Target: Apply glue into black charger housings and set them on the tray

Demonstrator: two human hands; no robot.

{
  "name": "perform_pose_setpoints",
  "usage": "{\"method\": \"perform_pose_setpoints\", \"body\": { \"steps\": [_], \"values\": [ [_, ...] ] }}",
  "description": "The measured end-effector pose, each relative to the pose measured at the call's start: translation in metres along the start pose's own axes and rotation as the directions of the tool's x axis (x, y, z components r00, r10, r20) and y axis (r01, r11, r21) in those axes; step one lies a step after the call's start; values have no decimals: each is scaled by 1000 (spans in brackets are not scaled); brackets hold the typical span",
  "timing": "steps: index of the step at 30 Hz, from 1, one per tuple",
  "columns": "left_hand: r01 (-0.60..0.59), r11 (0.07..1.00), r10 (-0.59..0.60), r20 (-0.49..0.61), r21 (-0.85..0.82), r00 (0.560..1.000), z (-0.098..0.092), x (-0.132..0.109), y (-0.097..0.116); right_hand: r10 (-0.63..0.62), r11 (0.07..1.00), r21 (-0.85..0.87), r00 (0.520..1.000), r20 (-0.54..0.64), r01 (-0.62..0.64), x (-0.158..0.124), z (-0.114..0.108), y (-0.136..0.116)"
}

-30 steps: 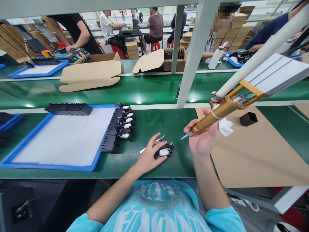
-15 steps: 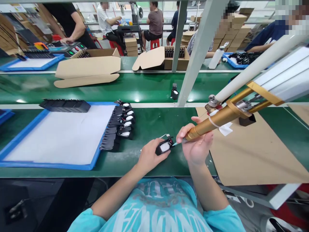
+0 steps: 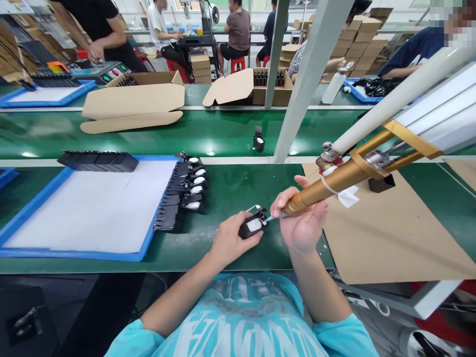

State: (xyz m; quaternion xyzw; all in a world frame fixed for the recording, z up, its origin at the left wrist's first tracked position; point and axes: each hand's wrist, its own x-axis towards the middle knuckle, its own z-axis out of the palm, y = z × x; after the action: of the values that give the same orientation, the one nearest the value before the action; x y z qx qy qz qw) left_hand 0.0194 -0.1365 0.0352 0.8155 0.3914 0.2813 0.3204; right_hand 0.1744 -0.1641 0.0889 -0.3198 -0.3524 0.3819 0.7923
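Note:
My left hand (image 3: 232, 240) is closed round a small black part (image 3: 253, 226) with a white face, held tilted just above the green table. My right hand (image 3: 302, 223) grips the gold barrel of a hanging dispensing tool (image 3: 327, 183), whose thin blue tip touches the right end of the black part. Metal tweezers (image 3: 252, 208) lie on the table just behind the part, mostly hidden by it.
A blue-framed white tray (image 3: 74, 213) lies at the left with a row of similar black parts (image 3: 188, 191) on its right edge and a black holder (image 3: 98, 161) at its back. Brown cardboard (image 3: 390, 238) covers the table at right. One small black part (image 3: 258, 139) rides the far belt. Other people work behind.
My left hand picked the black part up from the table and tilted it. My right hand brought the tool's tip leftward onto it. The small part on the far belt moved left.

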Motion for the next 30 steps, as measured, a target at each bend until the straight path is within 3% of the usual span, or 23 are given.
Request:
{"method": "perform_pose_setpoints", "body": {
  "steps": [11,24,30],
  "values": [
    [100,993,-101,14,55,995,9,3,-1,31,998,44,999,35,-33,1,7,0],
    [-66,997,63,-65,-39,996,23,9,7,23,992,125,996,88,-34,0,14,2],
    [-79,994,74,-74,-68,994,22,9,6,25,992,120,995,96,-37,-1,14,2]
  ]
}}
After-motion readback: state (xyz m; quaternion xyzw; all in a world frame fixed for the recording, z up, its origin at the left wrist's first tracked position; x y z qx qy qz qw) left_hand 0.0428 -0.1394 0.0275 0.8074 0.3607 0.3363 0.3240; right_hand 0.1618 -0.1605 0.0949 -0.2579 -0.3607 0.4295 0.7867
